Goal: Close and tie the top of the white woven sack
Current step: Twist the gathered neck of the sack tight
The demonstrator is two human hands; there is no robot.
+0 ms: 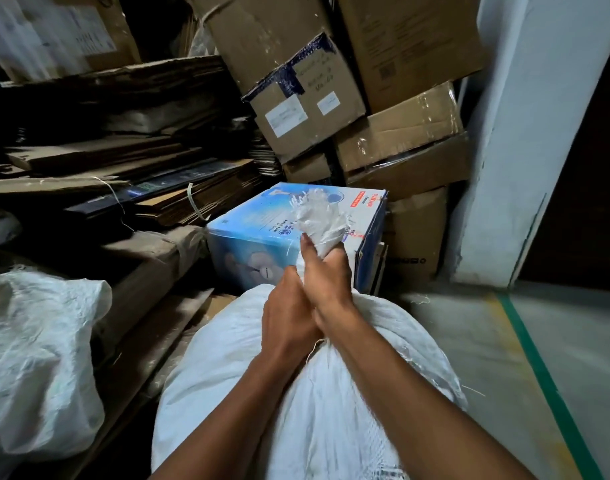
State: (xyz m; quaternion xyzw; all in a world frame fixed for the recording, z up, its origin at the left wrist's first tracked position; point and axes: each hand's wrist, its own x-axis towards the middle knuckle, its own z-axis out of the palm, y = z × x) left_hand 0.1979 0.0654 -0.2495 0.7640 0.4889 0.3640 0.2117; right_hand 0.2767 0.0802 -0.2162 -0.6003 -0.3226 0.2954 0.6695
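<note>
A full white woven sack (pixel 317 393) stands on the floor in the foreground, directly below the camera, its mouth gathered into a twisted neck (pixel 319 220) that rises toward the stacked boxes behind. The right hand (pixel 326 275) grips that neck, its fingers (pixel 310 251) curled around the bunched fabric just beneath the frayed, flaring top. The left hand (pixel 289 313) sits lower, pressed against the right wrist, with its fingers wrapped around the base of the gathered neck where it meets the bulging body of the sack (how tightly, I cannot tell, since the right hand hides most of them). A loose thread (pixel 310 355) trails from under the hands. Just behind the sack lies a blue printed carton (pixel 262 233), and brown cardboard boxes (pixel 397 133) lean above it. Flattened cardboard (pixel 123 161) is piled at left, near a second white sack (pixel 40 358). A green floor stripe (pixel 553 393) runs at right
</note>
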